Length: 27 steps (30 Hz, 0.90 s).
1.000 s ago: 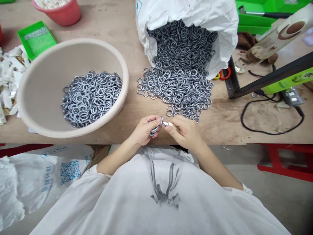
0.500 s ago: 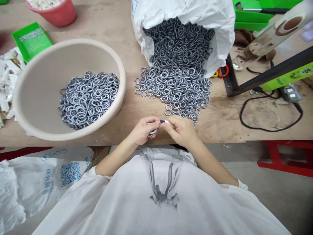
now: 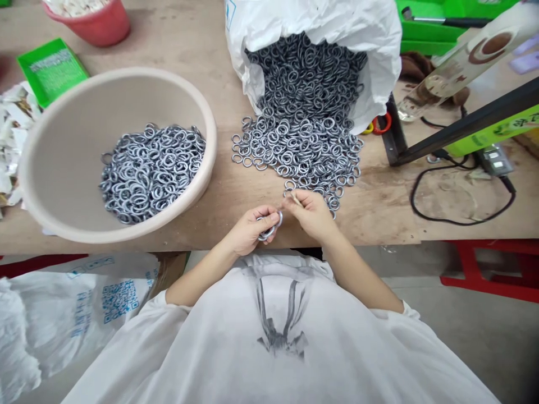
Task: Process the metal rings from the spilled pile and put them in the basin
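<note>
My left hand is closed on a few grey rings just above the table's front edge. Beside it, my right hand pinches a small thin light-coloured piece; its exact kind is too small to make out. The fingertips of both hands are close together. Right behind them a loose pile of grey rings spreads over the table out of a white sack lying on its side. Left of my hands, a large beige basin holds a heap of the same kind of rings.
A green tray and a red bucket stand behind the basin, with white scraps at far left. On the right are a black metal frame, a clear bottle, a black cable and a red stool.
My right hand has moved slightly up and away from the left, and its fingers now pinch the light piece higher up. More of the rings in my left hand shows.
</note>
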Available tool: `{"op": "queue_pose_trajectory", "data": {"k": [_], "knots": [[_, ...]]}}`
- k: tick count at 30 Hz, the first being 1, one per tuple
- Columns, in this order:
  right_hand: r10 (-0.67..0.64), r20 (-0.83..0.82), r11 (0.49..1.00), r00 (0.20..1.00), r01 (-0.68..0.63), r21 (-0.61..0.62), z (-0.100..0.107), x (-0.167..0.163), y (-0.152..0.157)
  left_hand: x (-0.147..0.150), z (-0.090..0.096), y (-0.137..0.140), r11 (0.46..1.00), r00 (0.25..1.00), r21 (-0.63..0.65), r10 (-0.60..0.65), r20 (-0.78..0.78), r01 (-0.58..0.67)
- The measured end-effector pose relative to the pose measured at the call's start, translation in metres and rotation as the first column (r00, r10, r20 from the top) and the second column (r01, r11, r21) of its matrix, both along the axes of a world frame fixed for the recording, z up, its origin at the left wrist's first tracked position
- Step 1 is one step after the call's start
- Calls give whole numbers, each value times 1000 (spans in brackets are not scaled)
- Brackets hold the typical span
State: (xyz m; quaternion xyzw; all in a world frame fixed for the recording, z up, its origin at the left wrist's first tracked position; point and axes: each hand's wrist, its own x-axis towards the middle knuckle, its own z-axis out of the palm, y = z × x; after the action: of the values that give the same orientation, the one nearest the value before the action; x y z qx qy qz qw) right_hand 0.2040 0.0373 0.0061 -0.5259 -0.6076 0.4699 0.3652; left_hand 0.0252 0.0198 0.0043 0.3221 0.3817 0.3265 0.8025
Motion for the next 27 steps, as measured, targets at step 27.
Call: {"op": "queue_pose_trajectory", "data": {"k": [27], "knots": [[-152, 224, 979, 963, 116, 165, -27, 17, 8, -14, 9, 15, 971, 969, -48, 236, 69, -233]]}}
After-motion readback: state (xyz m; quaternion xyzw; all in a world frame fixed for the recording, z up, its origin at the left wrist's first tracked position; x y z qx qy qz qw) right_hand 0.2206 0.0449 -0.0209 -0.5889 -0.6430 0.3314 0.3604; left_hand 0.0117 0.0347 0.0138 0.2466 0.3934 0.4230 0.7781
